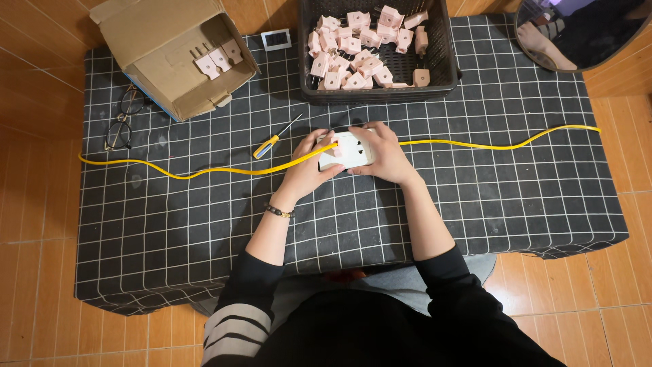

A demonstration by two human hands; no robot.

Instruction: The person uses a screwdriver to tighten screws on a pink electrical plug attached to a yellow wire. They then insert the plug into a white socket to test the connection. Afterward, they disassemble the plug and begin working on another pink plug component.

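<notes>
Head view: left hand [307, 165] and right hand [386, 155] clasp a white socket block [354, 151], apparently pressing a pink plug [337, 151] in on the yellow cable [204, 170]; seating it needs firm, square pressure.

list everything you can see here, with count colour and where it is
socket block: one, white, table centre, held between both hands
cable: one, yellow, running across the table from left edge to right, passing under the hands
screwdriver: one, yellow handle, just left of the hands
plugs: many, pale pink, heaped in the basket
basket: one, black, top centre
cardboard box: one, brown, top left, open, a few pink plugs inside
eyeglasses: one pair, dark frame, left, below the box
small framed square: one, pale rim, between box and basket
tablecloth: one, black with white grid
mirror: one, round, top right corner
bracelet: one, dark, left wrist
left hand: on the socket block's left end
right hand: on its right end
</notes>
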